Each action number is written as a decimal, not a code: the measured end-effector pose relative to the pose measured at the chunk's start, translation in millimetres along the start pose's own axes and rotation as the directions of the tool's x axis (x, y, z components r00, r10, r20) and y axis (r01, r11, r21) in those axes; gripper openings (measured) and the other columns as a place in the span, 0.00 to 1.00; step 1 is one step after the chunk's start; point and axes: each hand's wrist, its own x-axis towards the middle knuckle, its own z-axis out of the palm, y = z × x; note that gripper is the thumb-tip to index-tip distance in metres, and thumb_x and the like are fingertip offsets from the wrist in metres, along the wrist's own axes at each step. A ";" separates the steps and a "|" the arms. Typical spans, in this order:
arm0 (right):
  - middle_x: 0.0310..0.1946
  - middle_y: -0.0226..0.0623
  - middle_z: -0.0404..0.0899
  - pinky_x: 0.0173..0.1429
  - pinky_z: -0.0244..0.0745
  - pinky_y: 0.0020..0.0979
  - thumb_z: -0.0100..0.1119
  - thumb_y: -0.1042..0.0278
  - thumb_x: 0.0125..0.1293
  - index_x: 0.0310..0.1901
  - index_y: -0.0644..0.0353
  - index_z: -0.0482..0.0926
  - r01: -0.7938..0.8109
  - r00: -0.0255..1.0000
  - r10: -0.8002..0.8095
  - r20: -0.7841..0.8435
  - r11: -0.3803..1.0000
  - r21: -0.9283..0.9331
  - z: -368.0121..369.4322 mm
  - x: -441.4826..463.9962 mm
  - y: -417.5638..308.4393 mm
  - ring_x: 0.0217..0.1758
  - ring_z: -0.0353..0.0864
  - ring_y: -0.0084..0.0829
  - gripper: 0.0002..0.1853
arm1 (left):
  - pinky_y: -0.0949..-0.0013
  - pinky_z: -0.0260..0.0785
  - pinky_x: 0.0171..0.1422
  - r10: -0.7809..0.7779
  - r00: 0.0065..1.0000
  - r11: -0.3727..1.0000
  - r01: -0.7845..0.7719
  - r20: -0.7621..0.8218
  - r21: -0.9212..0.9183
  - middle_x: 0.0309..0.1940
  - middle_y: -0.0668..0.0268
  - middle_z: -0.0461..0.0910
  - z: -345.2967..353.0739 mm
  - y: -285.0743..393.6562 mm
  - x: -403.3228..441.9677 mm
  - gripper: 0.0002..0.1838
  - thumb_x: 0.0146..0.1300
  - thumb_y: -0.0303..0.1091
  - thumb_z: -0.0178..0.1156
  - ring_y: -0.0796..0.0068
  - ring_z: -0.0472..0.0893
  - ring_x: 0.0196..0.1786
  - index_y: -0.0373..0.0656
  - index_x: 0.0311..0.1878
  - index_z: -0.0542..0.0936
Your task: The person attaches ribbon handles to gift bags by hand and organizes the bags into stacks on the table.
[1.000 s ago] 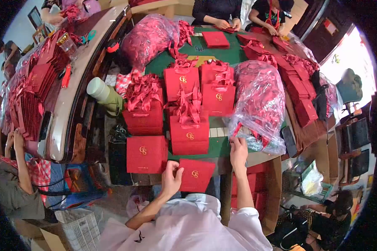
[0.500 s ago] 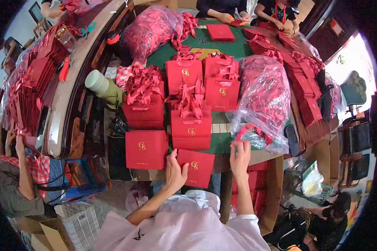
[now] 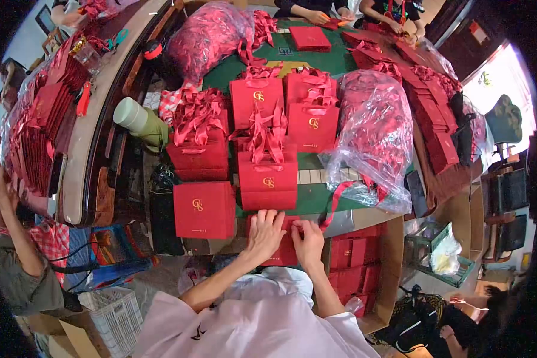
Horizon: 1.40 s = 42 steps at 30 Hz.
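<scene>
"What do my hands have, nearest the camera?"
"My left hand (image 3: 265,238) lies over the red bag (image 3: 282,253) at the table's (image 3: 364,218) near edge; I can't tell whether its thumb is clamped underneath. My right hand (image 3: 308,241) has thumb and fingers pinched at the bag's top edge, on the ribbon (image 3: 335,203), as far as this view shows."
"Where does that ribbon run?"
"Back to the open mouth of the plastic sack (image 3: 377,113)."
"And around them?"
"More red bags in the carton (image 3: 392,280) at right, a bag stack (image 3: 204,210) at left. Beyond stand the handled bags (image 3: 268,181), with the bottle (image 3: 138,121) left of them and the sack right. Farthest, a flat pile (image 3: 310,39) lies near two co-workers' hands (image 3: 320,18)."
</scene>
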 end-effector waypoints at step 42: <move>0.40 0.44 0.79 0.47 0.77 0.36 0.65 0.75 0.59 0.44 0.60 0.82 0.056 0.997 -0.068 0.041 0.969 0.241 -22.3 9.7 -31.5 0.44 0.81 0.43 0.10 | 0.59 0.62 0.50 -0.170 0.985 0.857 0.158 0.021 -0.490 0.36 0.68 0.84 -23.5 -11.5 1.3 0.11 0.57 0.33 0.67 0.64 0.79 0.43 0.46 0.43 0.80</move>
